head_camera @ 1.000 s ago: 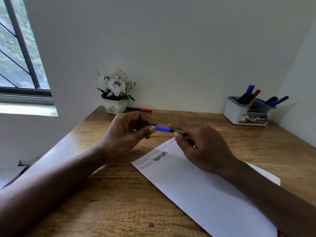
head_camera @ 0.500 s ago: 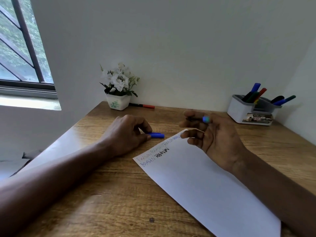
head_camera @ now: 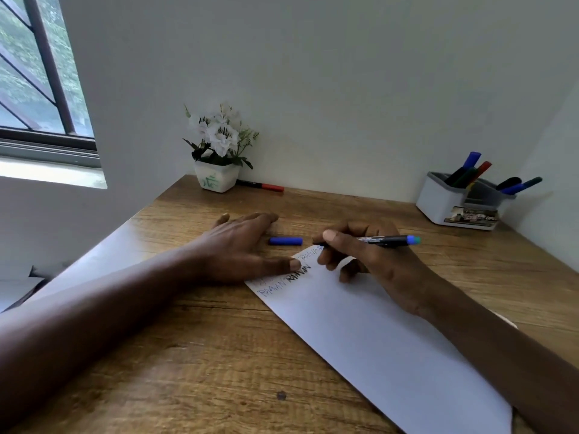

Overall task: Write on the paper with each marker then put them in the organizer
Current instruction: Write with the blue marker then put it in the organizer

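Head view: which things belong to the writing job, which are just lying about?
Job: blue marker in right hand, blue cap, paper pressed by left hand, organizer, loose red marker.
Lying about: flower pot, window.

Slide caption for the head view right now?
Right hand holds blue marker to paper; left hand touches it, cap on desk.
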`<state>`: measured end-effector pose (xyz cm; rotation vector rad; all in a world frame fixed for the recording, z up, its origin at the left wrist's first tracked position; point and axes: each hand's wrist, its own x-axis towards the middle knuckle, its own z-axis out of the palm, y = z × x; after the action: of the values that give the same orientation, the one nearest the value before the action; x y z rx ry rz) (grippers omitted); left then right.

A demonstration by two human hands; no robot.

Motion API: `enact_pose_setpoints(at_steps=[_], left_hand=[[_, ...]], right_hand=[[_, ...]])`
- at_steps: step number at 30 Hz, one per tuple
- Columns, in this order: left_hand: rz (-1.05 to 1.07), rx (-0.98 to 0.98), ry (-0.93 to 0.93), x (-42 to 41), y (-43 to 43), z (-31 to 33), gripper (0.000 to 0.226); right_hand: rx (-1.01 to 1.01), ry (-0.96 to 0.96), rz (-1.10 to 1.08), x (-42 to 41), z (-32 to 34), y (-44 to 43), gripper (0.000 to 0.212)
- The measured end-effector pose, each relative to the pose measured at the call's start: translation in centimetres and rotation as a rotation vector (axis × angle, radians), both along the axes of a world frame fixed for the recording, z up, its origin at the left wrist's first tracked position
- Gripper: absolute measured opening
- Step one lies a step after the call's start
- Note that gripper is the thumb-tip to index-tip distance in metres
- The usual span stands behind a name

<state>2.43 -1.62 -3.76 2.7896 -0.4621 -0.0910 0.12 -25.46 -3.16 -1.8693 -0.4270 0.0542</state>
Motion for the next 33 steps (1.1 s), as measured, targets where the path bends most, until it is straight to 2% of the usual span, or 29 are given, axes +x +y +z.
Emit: enact_pose_setpoints(at_steps=[3,7,10,13,18,23,27,33], left_hand=[[0.015,-0.022,0.02,0.0,-0.1,0.1,0.108],[0.002,-0.05,0.023,0.0,-0.2,0.3,0.105],[-0.004,-0.069,0.026,0.1,-0.1,0.2,0.102],[-0.009,-0.074,0.016,0.1,-0.1,0.3,0.102],[-0.014,-0.071,0.01,0.3,-0.1,0.2,0.097],[-0.022,-0.057,0.006,0.6,0.1,0.0,0.099],[-0.022,-0.052,0.004,0.6,0.0,0.0,0.098],[-0.021,-0.055,0.011,0.4,-0.1,0.1,0.094]], right_hand=[[-0.093,0.024,-0.019,0.3,0.2,0.0,0.012],[-0.102,0.105,-0.039,0.9,0.2,0.3,0.011],[-0.128,0.057,-0.099,1.1,0.0,1.1,0.009],[-0.167,-0.059,-0.156,1.2,-0.6,1.8,0.017],[-0.184,-0.163,-0.152,1.4,-1.3,2.1,0.021],[-0.21,-0.206,-0.155,1.6,-1.5,2.1,0.021],[-0.184,-0.212,-0.119,1.5,-1.7,2.0,0.011],[-0.19,-0.221,-0.131,1.4,-1.5,2.0,0.013]])
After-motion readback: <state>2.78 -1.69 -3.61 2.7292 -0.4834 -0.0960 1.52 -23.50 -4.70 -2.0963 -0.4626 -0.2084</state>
